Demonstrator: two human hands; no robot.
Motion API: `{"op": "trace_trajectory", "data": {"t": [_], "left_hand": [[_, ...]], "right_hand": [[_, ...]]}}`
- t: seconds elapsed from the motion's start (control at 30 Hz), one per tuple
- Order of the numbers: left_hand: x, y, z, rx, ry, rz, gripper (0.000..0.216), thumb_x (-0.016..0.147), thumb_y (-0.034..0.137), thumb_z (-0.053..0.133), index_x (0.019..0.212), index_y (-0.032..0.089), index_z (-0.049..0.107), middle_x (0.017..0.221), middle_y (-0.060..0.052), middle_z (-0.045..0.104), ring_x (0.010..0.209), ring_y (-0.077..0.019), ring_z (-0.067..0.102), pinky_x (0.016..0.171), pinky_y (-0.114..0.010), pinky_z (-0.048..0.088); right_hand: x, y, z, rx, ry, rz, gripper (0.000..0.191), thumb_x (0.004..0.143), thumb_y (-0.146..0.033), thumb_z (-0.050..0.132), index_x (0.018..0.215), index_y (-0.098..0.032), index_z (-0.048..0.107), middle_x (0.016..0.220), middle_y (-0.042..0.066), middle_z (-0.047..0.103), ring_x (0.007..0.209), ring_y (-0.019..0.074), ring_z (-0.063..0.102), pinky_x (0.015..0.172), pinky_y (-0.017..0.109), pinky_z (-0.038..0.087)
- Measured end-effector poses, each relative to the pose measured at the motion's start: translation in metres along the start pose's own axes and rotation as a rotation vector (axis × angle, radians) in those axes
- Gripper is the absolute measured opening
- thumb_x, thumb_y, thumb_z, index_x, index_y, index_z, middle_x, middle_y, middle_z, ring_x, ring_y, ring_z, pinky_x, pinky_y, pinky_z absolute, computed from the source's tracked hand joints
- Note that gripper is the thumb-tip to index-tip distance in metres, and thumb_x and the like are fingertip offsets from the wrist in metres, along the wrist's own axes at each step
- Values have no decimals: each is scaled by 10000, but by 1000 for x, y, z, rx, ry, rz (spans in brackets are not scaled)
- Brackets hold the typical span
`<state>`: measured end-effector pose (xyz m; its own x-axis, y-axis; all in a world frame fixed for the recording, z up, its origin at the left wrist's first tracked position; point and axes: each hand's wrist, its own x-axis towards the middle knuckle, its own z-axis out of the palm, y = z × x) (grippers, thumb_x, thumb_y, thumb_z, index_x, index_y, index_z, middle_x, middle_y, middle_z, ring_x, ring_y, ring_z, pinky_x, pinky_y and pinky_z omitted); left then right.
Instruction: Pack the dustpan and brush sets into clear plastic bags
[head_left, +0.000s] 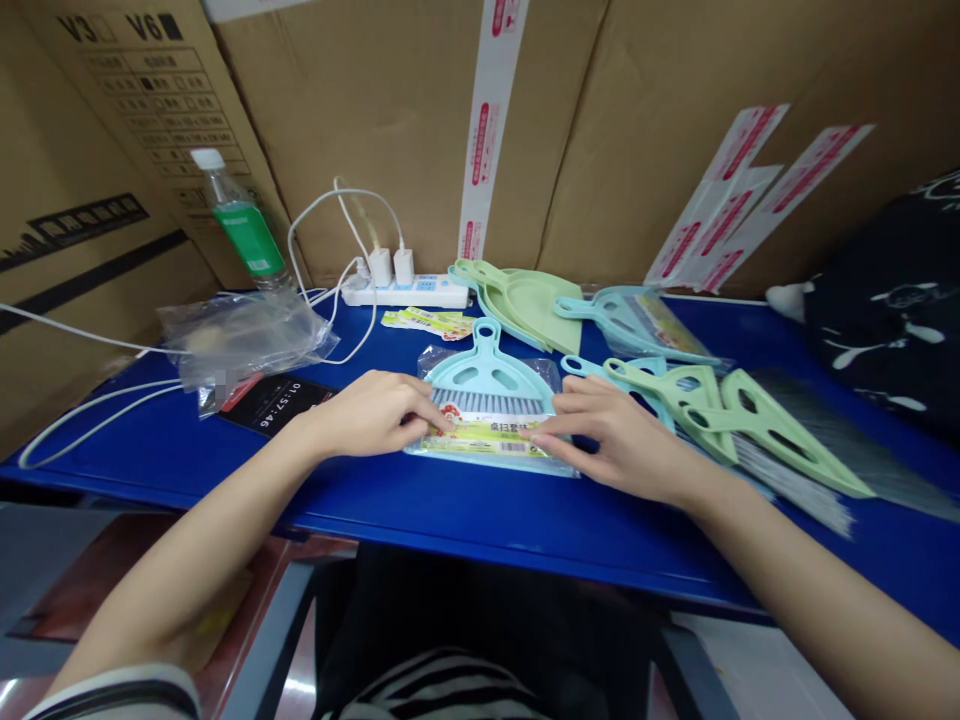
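A light blue mini brush-and-dustpan set [489, 385] lies in a clear plastic bag on the blue table [465, 510], with a yellow-green label strip [487, 436] across its lower part. My left hand [371, 413] rests on the left end of the label, fingers curled and pressing it down. My right hand [611, 437] presses on the right end of the label, fingers stretched forward along the bag. Neither hand lifts the bag.
Green brushes [739, 425] lie right of my right hand. Green dustpans [521, 300] and a bagged blue set [637, 322] sit behind. A power strip [405, 290], loose labels [427, 321], a bottle [244, 225], clear bags [240, 335] and a timer [274, 403] are at left. Cardboard boxes [390, 120] form the back wall.
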<state>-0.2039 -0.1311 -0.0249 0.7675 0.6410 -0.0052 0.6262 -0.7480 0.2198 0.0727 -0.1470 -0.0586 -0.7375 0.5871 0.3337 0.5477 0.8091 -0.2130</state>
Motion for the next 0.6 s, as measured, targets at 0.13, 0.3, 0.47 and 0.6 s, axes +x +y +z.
{"op": "trace_trajectory", "data": {"t": [0.13,0.3,0.47,0.6], "left_hand": [[-1,-1,-2,-36,-5,-32,461,736,104,406,956,287,767,785,20,706,645,-111,587,574,-201,388],[-2,-3,-2,-59,0,-45,473,723,91,406,945,294,772,783,19,712,622,-106,579,552,-198,375],[-3,-7,-5,-94,-23,-61,465,744,93,411,952,298,771,754,21,694,580,-93,546,535,-189,360],[-4,-13,-8,-92,-49,-99,417,778,108,422,903,280,781,700,23,665,547,-86,523,529,-191,354]], "right_hand": [[0,1,-3,16,-19,28,428,997,-381,393,802,-205,731,584,33,533,633,180,412,615,334,315],[-1,2,-8,53,-43,34,518,1002,-445,353,645,-216,651,546,28,514,618,181,407,620,345,315],[-1,5,-12,103,-84,39,537,999,-478,352,580,-216,562,508,16,502,598,177,381,611,339,315],[-1,7,-14,119,-78,66,549,992,-493,366,543,-213,511,491,9,489,573,168,377,588,330,309]]}}
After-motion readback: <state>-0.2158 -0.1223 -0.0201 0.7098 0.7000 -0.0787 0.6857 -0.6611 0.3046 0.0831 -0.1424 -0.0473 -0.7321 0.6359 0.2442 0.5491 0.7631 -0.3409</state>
